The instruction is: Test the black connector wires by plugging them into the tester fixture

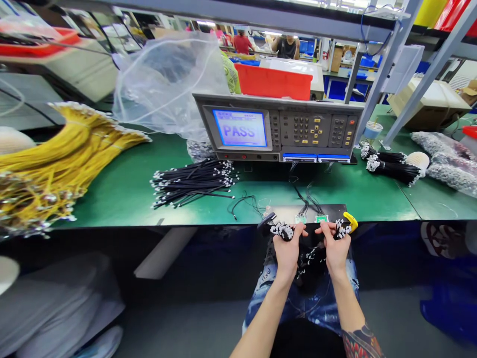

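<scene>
My left hand (287, 252) is closed around a bunch of black cables (282, 230), whose white connector ends stick out on its left side. My right hand (336, 252) grips the other white-tipped ends (342, 229) of black cables. Both sets of fingertips are at the table's front edge, close to two small green circuit boards, a left one (300, 219) and a right one (321, 219). Thin black wires run from these boards back to the tester (279, 129), whose screen reads PASS. More white connectors (313, 256) hang between my hands above my lap.
A pile of black cables (192, 183) lies left of centre, and yellow cable bundles (74, 149) cover the far left. A yellow-handled tool (351, 222) sits by my right hand. Bundled black cables (395, 169) and a cup (371, 132) stand right. Shelf posts rise behind.
</scene>
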Action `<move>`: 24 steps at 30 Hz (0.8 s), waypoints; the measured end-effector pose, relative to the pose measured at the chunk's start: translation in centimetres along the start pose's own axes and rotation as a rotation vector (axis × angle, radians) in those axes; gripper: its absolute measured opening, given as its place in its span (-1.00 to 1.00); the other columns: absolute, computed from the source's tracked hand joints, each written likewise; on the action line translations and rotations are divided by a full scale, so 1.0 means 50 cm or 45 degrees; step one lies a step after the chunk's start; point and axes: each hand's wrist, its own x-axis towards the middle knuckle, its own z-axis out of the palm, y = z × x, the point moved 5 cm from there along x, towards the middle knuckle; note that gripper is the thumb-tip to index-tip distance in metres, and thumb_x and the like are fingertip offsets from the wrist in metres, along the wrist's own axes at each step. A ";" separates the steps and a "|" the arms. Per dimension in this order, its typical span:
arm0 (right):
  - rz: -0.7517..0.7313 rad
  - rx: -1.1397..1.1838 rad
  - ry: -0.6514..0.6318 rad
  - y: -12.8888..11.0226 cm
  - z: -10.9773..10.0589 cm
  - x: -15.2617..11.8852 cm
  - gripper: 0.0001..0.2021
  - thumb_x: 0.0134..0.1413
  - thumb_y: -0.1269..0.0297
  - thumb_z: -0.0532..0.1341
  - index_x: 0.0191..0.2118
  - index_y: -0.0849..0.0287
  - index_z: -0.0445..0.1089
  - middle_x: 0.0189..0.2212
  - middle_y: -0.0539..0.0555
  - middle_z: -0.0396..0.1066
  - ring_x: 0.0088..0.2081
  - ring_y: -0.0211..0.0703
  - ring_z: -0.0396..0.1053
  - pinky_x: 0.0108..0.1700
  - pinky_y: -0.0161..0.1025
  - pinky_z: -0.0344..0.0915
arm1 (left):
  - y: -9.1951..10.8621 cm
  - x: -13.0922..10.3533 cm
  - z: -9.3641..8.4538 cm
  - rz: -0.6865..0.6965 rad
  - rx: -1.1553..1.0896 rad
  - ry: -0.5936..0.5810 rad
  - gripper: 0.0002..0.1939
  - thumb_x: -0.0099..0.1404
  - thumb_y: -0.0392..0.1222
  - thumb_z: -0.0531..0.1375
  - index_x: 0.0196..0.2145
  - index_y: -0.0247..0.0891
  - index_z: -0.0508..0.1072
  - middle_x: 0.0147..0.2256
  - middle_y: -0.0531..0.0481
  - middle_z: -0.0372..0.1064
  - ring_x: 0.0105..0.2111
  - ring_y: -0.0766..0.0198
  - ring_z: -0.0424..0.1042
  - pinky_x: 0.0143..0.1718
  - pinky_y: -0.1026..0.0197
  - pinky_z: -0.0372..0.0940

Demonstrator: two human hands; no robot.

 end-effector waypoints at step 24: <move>0.058 0.004 -0.584 -0.041 0.011 -0.038 -0.63 0.02 -0.07 0.45 -0.39 0.17 0.51 -0.69 -0.22 -0.03 -0.64 -0.39 -0.11 -0.64 -0.38 -0.02 | 0.045 -0.066 0.015 -0.323 -0.129 -0.790 -0.18 -0.14 0.07 0.59 0.06 -0.24 0.51 -0.56 0.21 0.24 -0.66 0.54 -0.04 -0.63 0.37 -0.20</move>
